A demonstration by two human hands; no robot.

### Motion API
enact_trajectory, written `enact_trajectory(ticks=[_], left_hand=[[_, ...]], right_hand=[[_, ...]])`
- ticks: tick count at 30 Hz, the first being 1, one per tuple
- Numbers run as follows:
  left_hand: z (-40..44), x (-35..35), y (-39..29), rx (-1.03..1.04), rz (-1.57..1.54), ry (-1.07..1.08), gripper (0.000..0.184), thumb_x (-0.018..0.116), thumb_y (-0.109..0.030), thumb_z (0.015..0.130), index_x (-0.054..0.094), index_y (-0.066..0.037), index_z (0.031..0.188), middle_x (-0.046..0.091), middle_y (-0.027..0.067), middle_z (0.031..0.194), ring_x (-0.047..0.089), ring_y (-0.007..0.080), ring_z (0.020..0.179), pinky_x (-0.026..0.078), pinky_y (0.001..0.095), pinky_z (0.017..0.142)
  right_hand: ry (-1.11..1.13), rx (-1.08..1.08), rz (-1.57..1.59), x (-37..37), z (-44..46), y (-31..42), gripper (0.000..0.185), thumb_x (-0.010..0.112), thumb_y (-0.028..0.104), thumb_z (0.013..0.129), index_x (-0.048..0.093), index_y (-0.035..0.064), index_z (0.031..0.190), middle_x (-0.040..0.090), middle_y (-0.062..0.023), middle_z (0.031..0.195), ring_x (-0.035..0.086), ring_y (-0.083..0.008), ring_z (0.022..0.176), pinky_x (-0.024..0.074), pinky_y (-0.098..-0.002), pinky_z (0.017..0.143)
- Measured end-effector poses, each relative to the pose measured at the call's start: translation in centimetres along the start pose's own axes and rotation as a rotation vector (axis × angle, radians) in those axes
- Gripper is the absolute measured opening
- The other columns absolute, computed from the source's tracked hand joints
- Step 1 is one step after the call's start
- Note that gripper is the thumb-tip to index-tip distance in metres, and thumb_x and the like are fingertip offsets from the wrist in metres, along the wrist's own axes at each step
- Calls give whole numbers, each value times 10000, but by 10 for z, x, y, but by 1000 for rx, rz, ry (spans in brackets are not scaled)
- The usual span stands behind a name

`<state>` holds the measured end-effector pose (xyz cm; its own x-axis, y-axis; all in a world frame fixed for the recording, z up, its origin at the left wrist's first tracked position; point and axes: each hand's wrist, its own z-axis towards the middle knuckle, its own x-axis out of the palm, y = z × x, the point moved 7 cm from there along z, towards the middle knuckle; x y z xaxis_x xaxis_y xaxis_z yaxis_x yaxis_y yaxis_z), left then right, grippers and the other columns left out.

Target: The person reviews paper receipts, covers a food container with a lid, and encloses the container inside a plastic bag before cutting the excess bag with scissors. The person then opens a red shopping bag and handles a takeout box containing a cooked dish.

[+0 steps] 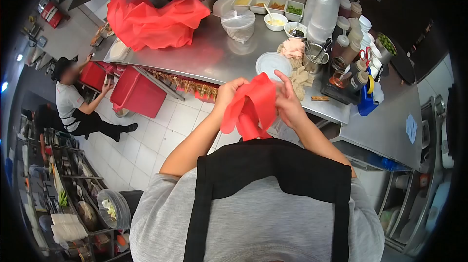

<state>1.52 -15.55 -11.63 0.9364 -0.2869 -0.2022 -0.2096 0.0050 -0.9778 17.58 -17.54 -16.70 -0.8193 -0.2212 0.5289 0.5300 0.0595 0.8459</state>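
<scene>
In front of my chest is a red fabric bag (251, 108), loosely folded, its upper part standing up. My left hand (229, 95) is closed on its left edge, the fingers partly behind the cloth. At the bag's right edge is my right hand (291, 103), with the index finger stretched up and the thumb apart from it, close to or touching the fabric. Just beyond the hands, a round translucent lid (274, 65) lies on the steel counter (200, 62). A large heap of the same red fabric (153, 21) rests at the counter's far left.
Behind the hands stand a bagged tub (238, 24), topping trays (278, 5), stacked plastic cups (322, 11) and several sauce bottles (352, 50). Cloths (298, 74) lie on the counter's right part. On the left, a co-worker (73, 96) stands by a red bin (139, 94).
</scene>
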Motion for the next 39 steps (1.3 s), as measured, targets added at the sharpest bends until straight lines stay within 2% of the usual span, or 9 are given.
enact_trajectory(ticks=[3,6,9,13,17,21,25,32,39], left_hand=[[1,10,11,137,78,85,89,595,18,796,611,22,884,578,-1,726,524,48,668,451,221,603],[-13,29,-13,452,417,51,178,674,-3,754,613,-20,921,556,-58,704,473,6,612,387,168,533],[-10,23,10,85,118,286,149,703,-107,783,626,-45,895,546,-54,654,449,14,574,377,215,516],[-14,18,0,-5,-229,350,154,632,-108,870,642,-34,1005,563,-77,704,454,1,603,385,197,548],[-9,11,-1,51,-227,198,222,598,-158,905,653,-4,1055,626,-32,778,526,22,704,448,206,659],[-7,14,-3,172,142,122,224,615,-181,895,665,-32,1054,622,-20,717,510,20,677,445,220,632],[-11,20,-10,254,219,101,205,626,-191,883,674,-50,1024,603,16,650,508,55,611,440,251,576],[-34,-4,-53,621,495,-384,77,708,-105,754,674,-60,807,604,82,723,561,232,595,452,348,580],[-85,4,-68,931,453,10,125,692,-42,715,638,-116,799,581,40,717,589,209,699,397,430,908]], right_hand=[[-113,-494,-953,33,-13,49,633,596,-7,758,401,116,1347,496,-143,1239,537,-210,1069,456,-345,879],[82,-434,-691,17,-2,32,463,594,-14,787,513,70,1235,600,-104,1093,604,-198,945,480,-303,834],[-68,-60,98,0,-1,14,296,575,-3,835,582,46,1127,631,-74,1047,624,-201,910,495,-317,821],[113,-55,352,-5,-1,25,121,577,54,864,603,67,982,604,-120,1096,567,-213,1046,459,-358,907],[258,-145,-624,-31,6,48,118,550,-24,776,618,52,837,591,-130,1116,560,-225,1043,433,-319,906],[-89,-336,-892,-11,-2,111,114,540,18,734,649,27,766,611,-90,1041,582,-172,930,452,-277,776],[62,-85,-1035,30,-6,93,164,664,176,794,655,25,857,631,-74,875,570,-162,800,450,-293,721],[23,141,-195,32,4,26,81,652,99,850,599,66,798,608,22,743,541,-43,652,419,-176,592],[-229,136,-95,22,58,19,54,608,139,885,566,111,865,590,19,742,541,-73,630,446,-230,564]])
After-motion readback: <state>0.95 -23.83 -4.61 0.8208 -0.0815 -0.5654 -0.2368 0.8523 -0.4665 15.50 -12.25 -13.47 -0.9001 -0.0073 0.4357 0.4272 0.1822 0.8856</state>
